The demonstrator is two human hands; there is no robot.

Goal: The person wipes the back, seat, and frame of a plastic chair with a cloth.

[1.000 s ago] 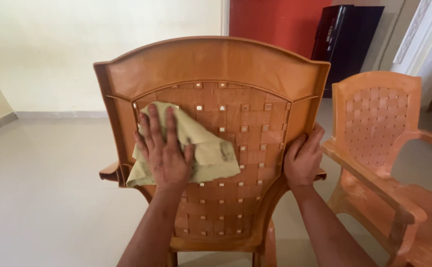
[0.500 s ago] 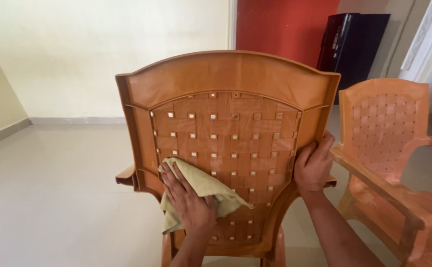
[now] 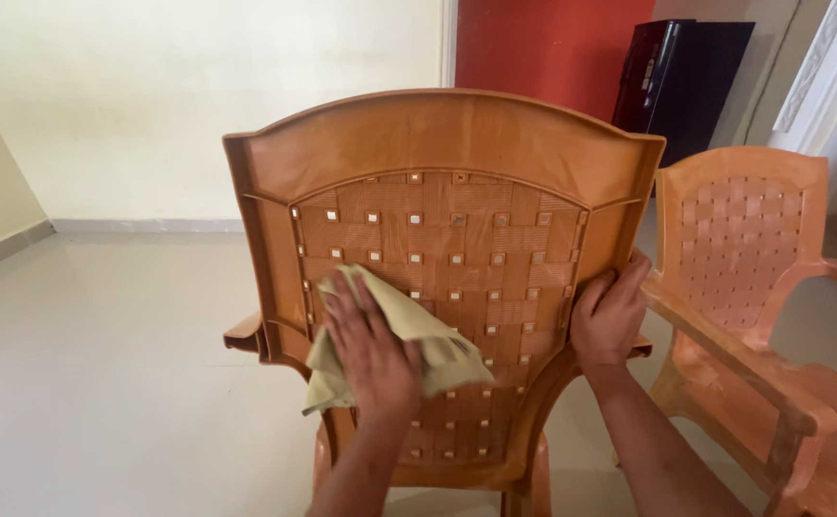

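An orange-brown plastic chair [image 3: 447, 163] stands with its woven-pattern back toward me. My left hand [image 3: 372, 347] presses a pale yellow-green cloth [image 3: 416, 330] flat against the lower left of the chair back. My right hand [image 3: 610, 311] grips the right edge of the chair back, fingers wrapped around the frame. The chair's seat is hidden behind its back.
A second, lighter orange plastic chair [image 3: 753, 249] stands close on the right, its armrest near my right forearm. A dark cabinet [image 3: 686, 72] stands against a red wall at the back right. Pale tiled floor [image 3: 102, 383] spreads to the left.
My left hand with the cloth moved down the chair back from the upper left, then slightly back up. My right hand stayed on the right edge.
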